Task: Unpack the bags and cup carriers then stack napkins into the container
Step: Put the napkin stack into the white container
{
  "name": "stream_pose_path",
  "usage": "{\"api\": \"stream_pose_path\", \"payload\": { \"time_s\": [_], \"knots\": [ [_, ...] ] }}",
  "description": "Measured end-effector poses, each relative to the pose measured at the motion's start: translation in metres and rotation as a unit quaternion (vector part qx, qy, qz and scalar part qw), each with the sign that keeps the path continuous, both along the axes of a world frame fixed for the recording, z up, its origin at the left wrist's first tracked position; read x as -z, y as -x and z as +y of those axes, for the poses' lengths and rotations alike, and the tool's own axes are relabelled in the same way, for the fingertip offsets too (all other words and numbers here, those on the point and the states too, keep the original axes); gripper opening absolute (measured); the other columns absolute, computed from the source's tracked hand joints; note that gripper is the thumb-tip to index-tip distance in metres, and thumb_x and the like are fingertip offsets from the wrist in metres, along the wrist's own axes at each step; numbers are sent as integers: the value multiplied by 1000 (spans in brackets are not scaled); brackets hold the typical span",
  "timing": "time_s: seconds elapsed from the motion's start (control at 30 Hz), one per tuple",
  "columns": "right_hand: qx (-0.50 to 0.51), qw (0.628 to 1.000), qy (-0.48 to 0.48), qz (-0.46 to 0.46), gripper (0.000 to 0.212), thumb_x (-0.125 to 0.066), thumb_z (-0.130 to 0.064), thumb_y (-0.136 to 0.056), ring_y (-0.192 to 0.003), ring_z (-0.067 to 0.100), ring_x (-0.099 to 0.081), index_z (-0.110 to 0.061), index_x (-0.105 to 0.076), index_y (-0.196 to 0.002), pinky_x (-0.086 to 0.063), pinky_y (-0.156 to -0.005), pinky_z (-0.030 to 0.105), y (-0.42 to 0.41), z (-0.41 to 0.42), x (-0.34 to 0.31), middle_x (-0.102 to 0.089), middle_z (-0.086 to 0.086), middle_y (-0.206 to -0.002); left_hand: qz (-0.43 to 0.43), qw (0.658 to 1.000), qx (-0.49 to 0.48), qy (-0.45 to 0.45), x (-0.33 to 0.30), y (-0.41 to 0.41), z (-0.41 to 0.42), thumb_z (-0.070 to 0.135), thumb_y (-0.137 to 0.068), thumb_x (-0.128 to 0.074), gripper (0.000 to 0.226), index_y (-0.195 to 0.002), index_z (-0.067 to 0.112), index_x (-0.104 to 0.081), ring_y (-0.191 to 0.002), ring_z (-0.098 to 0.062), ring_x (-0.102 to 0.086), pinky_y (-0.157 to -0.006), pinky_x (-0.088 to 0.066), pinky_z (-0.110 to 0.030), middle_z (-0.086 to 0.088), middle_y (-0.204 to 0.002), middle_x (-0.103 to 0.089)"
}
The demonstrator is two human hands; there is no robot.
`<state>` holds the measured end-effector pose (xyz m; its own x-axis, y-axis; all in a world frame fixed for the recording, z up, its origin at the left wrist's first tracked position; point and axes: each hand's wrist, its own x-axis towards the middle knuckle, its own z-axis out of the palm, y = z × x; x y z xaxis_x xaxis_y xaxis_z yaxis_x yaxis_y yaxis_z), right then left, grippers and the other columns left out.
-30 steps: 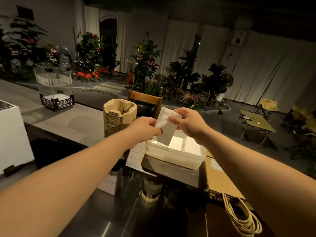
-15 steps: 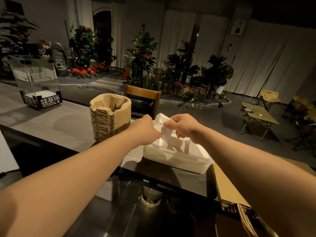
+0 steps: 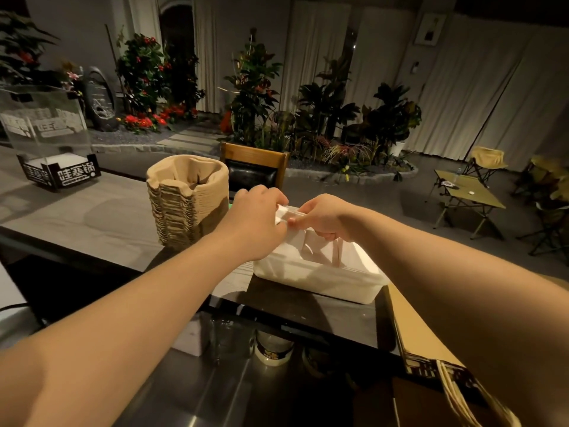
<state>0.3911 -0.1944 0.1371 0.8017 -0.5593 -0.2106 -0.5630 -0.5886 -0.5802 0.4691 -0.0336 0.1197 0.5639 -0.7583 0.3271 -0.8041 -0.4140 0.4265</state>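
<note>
The napkins (image 3: pixel 284 214) and the container (image 3: pixel 320 278) are white. The stacked cup carriers (image 3: pixel 186 198) are plain tan, and the paper bag (image 3: pixel 421 343) is brown with a black patterned band.

cup carriers (image 3: pixel 187 198) left of container (image 3: pixel 320 272) | both on counter (image 3: pixel 92 217)

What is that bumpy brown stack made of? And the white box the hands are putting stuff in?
The brown stack of cup carriers looks like moulded paper pulp: matte, tan, with rough wavy edges, like an egg carton. The white container looks like smooth plastic, slightly see-through, with a soft glow where light passes; it could also be foam. The napkins held by both hands seem to be thin white paper.
</note>
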Motion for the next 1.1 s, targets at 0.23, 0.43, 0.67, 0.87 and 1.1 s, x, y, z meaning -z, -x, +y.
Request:
{"api": "stream_pose_path", "payload": {
  "time_s": [0.23,0.43,0.67,0.87,1.1],
  "knots": [
    [-22,991,120,-48,36,-75,-49,-87,-72,13,-63,-17,-73,-104,-49,-60,26,-5,1,10,-71,-1,-89,-70,988,36,-132,-2,-6,-10,42,-98,-60,39,-135,32,-57,-117,-23,-38,-102,-45,-44,4,-124,-59],
    [-114,947,299,7,17,-62,-32,-98,-95,22,-65,-27,-75,-107,-59,-83,40,3,-3,13,-70,-1,-106,-98,973,90,-190,-8,-6,-19,37,-95,-61,39,-133,29,-64,-113,-20,-58,-97,-52,-43,4,-118,-68],
    [-127,945,293,72,27,-62,-23,-91,-94,21,-67,-24,-77,-113,-60,-87,39,19,-1,14,-74,-3,-107,-88,933,137,-322,-17,-5,-29,40,-96,-64,57,-148,22,-52,-117,-22,-60,-102,-51,-38,0,-133,-64],
    [-126,948,291,38,25,-60,-26,-96,-100,22,-66,-23,-76,-115,-58,-89,39,32,2,9,-74,-1,-111,-65,923,140,-354,-20,-6,-35,52,-97,-60,68,-155,23,-41,-133,-22,-50,-112,-43,-37,2,-151,-50],
    [-48,968,238,-65,23,-54,-33,-101,-98,17,-65,-26,-71,-114,-58,-88,39,56,2,6,-72,-4,-115,-52,961,95,-254,-13,-3,-40,28,-107,-47,45,-151,22,-48,-134,-26,-51,-111,-44,-39,-4,-151,-51]
  ]
}}
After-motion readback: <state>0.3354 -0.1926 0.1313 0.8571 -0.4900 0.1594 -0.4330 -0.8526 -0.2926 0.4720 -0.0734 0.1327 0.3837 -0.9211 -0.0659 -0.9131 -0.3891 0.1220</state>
